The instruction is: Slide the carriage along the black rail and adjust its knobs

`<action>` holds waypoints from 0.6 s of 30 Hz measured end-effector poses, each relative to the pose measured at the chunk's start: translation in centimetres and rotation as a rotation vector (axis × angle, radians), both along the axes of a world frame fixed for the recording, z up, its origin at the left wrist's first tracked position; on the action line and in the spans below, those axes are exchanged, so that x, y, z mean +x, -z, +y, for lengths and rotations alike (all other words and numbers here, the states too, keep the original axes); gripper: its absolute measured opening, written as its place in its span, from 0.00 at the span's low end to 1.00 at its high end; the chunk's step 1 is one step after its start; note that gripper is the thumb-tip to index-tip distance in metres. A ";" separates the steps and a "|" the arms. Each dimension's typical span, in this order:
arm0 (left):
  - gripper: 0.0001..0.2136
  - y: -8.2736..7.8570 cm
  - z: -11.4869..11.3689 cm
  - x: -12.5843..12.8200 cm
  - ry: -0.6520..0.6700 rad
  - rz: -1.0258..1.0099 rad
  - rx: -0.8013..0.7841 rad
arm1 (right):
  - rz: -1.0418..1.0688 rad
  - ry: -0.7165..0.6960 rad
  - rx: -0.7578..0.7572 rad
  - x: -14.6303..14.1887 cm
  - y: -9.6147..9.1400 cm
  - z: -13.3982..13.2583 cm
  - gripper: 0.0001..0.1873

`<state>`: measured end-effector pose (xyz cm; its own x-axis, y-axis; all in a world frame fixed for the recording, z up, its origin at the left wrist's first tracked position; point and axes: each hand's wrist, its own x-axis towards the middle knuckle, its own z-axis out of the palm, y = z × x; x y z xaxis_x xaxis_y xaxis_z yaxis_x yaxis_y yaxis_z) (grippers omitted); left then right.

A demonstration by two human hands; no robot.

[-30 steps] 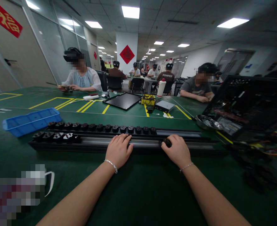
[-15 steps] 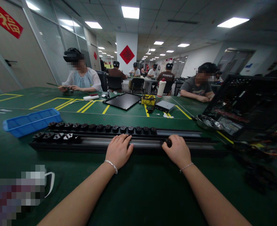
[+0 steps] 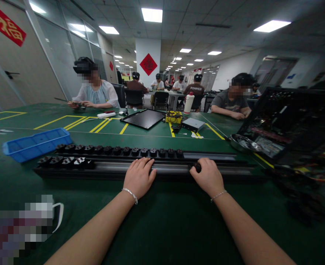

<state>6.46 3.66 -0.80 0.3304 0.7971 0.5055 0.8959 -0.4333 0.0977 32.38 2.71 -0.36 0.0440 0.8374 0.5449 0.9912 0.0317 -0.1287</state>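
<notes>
A long black rail [image 3: 104, 167] lies across the green table in front of me, with a second rail behind it. Several black socket modules [image 3: 118, 150] sit in a row on the back rail, and a few more [image 3: 65, 161] at the left end of the front rail. My left hand [image 3: 139, 176] rests flat on the front rail, fingers stretched out and together. My right hand [image 3: 208, 177] is curled over a small black module [image 3: 197, 167] on the same rail, fingers closed on it.
A blue plastic tray [image 3: 35, 142] stands at the left. An open black computer case [image 3: 292, 123] with wiring and a metal dish [image 3: 241, 142] are at the right. A black panel [image 3: 144, 118], a yellow box and a grey box lie farther back. Other people sit at the tables.
</notes>
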 end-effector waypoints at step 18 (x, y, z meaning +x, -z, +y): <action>0.19 -0.1 0.0 0.0 0.005 -0.005 -0.004 | 0.072 0.029 -0.053 -0.2 -0.4 -0.5 0.07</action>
<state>6.46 3.69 -0.74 0.3320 0.7975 0.5038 0.8932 -0.4375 0.1039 32.18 2.24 0.03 0.1060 0.8628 0.4943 0.9798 -0.0058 -0.2000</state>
